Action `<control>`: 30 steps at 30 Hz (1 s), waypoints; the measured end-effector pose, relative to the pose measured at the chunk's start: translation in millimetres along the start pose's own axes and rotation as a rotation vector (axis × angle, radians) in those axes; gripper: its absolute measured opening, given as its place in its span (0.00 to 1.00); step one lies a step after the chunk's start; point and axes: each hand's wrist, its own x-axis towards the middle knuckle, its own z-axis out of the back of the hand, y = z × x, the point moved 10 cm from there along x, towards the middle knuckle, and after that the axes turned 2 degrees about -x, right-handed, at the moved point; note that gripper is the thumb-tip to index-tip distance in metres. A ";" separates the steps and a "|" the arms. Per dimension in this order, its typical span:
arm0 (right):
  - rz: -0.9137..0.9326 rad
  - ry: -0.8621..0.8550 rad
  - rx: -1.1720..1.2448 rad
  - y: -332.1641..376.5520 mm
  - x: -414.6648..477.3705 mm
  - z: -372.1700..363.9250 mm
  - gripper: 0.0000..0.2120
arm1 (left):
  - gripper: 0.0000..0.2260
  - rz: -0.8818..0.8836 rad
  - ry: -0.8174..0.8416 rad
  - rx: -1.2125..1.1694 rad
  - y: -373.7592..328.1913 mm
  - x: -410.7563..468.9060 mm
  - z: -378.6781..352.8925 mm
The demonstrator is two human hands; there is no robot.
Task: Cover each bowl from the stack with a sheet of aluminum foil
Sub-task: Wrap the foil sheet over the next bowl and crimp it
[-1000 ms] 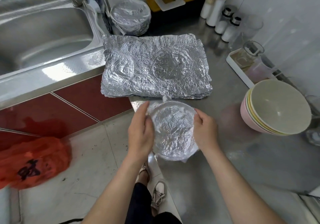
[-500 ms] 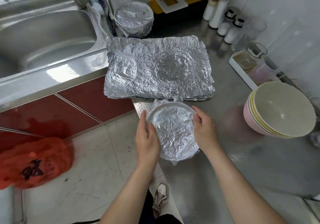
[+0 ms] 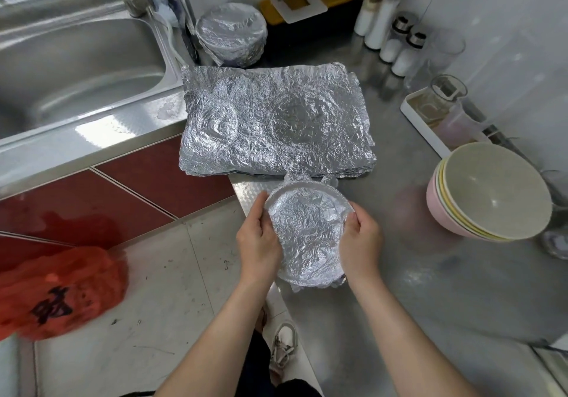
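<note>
Left hand (image 3: pixel 258 236) and right hand (image 3: pixel 359 239) clamped on opposite sides of round foil-wrapped bowl (image 3: pixel 307 233), at steel desk's (image 3: pixel 430 273) near edge, just before crinkled pile of silver foil sheets (image 3: pixel 276 123). Best pressed snug under the rim all round, gently, without tearing. Uncovered pastel bowl stack (image 3: pixel 491 193) off right.

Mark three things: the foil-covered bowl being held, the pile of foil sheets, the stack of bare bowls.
foil-covered bowl (image 3: pixel 309 230): head view, centre of its foil top.
pile of foil sheets (image 3: pixel 276 119): head view, middle of the top sheet.
stack of bare bowls (image 3: pixel 491 190): head view, inside of the top bowl.
</note>
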 end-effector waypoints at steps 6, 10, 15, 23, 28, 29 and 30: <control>-0.042 0.122 -0.107 11.9 17.3 13.6 0.16 | 0.17 -0.004 0.052 0.009 3.0 9.3 0.1; -0.004 0.373 -0.215 24.4 28.4 -13.1 0.15 | 0.16 0.001 0.099 0.013 1.1 4.0 -4.6; -0.019 0.425 -0.214 25.6 40.5 -23.2 0.17 | 0.16 -0.102 0.204 0.255 -23.2 12.0 -13.5; -0.066 0.442 -0.148 28.1 40.2 -31.2 0.20 | 0.14 -0.329 0.300 0.646 -49.4 31.7 -43.6; 0.050 0.457 -0.158 37.1 38.1 -31.5 0.14 | 0.13 -0.360 0.330 0.649 -48.8 32.4 -46.5; 0.058 0.456 -0.165 35.2 38.3 -32.3 0.14 | 0.14 -0.378 0.349 0.654 -49.4 31.7 -47.9; 0.060 0.458 -0.172 33.4 38.4 -33.6 0.14 | 0.16 -0.400 0.381 0.667 -50.6 29.8 -51.0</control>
